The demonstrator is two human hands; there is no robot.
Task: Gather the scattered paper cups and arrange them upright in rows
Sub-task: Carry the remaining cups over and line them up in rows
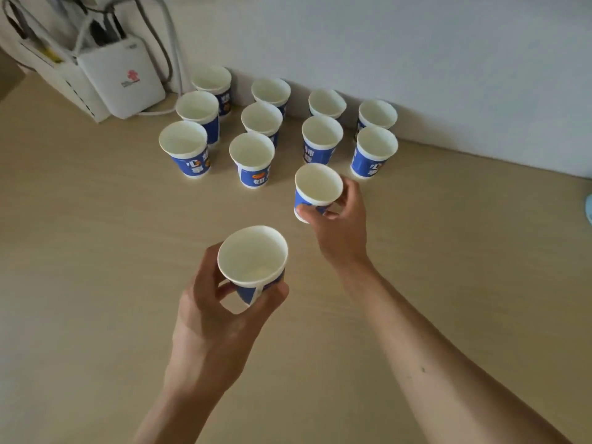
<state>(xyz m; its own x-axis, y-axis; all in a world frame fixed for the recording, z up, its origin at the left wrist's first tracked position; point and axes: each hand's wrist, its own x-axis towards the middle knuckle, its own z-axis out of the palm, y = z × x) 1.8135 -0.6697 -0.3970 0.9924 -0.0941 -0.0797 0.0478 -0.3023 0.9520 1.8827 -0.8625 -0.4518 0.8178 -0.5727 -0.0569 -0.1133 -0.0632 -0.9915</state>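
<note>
Several blue-and-white paper cups (251, 155) stand upright in rows on the wooden table (96, 251), close to the back wall. My right hand (344, 219) grips another upright cup (317, 187) by its lower part, just in front of the third row's front cup (321, 139); whether it touches the table I cannot tell. My left hand (217, 312) holds one more upright cup (253, 257) above the table's middle, fingers and thumb curled round its base.
A white router box (123, 78) with grey cables (166, 36) leans at the back left corner. The white wall (416, 59) runs right behind the cups. A pale blue object (588, 208) pokes in at the right edge.
</note>
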